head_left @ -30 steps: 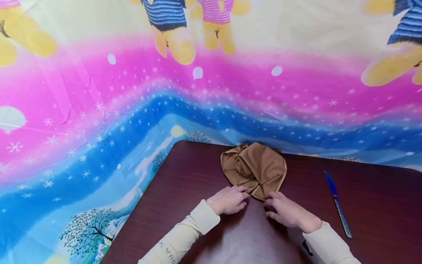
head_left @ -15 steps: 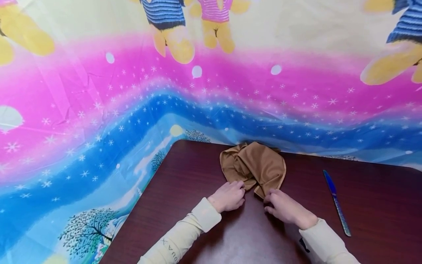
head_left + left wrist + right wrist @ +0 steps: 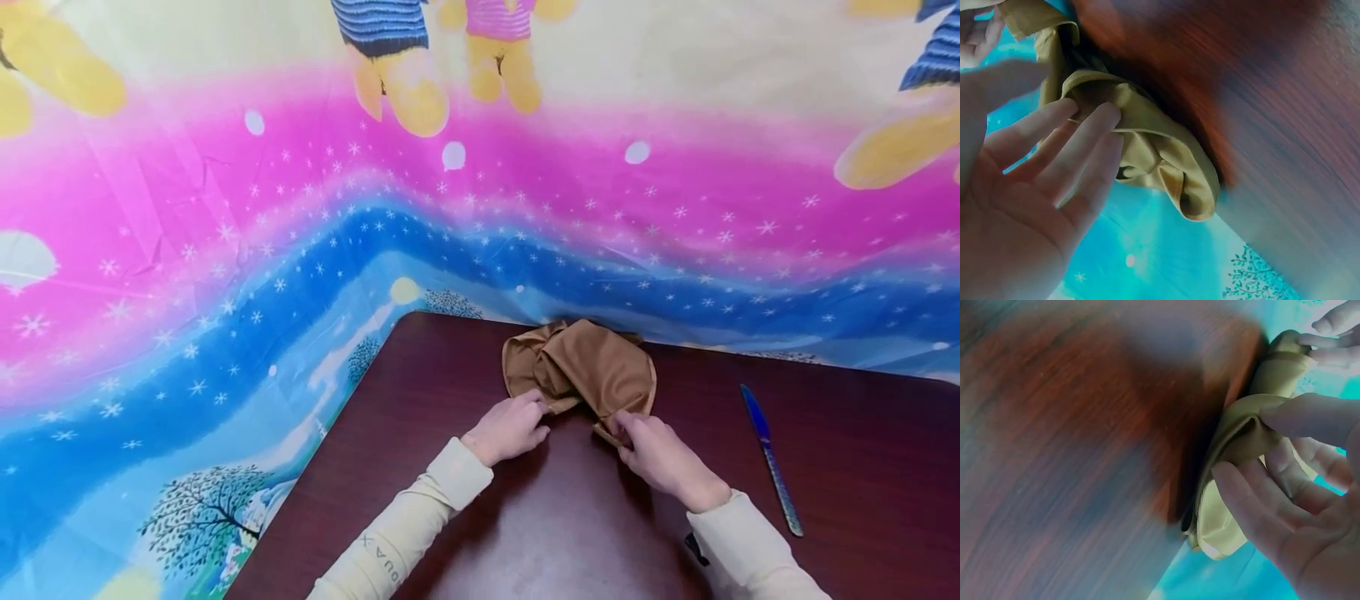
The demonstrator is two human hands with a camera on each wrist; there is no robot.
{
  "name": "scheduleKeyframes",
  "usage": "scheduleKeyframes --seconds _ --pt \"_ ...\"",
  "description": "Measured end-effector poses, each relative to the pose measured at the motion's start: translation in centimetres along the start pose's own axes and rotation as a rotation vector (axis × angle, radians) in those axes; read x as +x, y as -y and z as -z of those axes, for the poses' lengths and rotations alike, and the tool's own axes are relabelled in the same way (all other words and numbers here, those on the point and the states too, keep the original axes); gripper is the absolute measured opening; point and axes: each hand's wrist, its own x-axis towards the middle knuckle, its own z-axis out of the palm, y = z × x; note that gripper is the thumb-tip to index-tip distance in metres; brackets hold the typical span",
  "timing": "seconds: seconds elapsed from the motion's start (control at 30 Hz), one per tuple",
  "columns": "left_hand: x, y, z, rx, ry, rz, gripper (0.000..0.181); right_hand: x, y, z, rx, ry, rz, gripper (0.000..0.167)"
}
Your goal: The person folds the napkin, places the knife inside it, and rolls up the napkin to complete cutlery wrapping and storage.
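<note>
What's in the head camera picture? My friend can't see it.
A person's left hand and right hand touch the near edge of a crumpled brown cloth on a dark table. A knife lies to the right; a colourful printed backdrop hangs behind.

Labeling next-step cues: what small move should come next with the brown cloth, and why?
Probably have the right hand draw its pinch of brown cloth gently outward to loosen the folds: the cloth lies bunched, that hand pinches its near edge, and the left hand touches it farther left.
</note>
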Motion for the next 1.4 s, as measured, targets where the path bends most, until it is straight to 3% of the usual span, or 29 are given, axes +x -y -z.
scheduleKeyframes --seconds 0.27,0.47,0.67,0.87,1.2,1.4 --pt "-0.1 1.2 0.7 -0.062 -0.105 0.085 0.012 0.5 -0.6 0.6 -0.024 -0.061 -0.005 0.008" --pt "-0.2 1.8 1.0 -0.174 -0.135 0.186 0.011 0.1 -1.1 1.8 -0.008 -0.045 -0.112 0.002" --pt "-0.2 2.2 1.2 -0.227 -0.153 0.282 0.014 -0.5 -2.0 2.7 -0.033 -0.067 -0.137 0.012" --pt "-0.3 2.7 1.1 -0.243 -0.198 0.292 0.006 -1.0 -2.8 3.6 0.009 -0.073 -0.17 0.014" --pt "-0.6 3.4 1.1 -0.228 -0.286 0.214 0.016 -1.4 -3.7 4.2 0.048 -0.16 -0.135 0.01" --pt "-0.7 3.5 1.0 -0.287 -0.358 0.269 0.011 -1.5 -3.9 4.5 0.058 -0.164 -0.153 0.005"
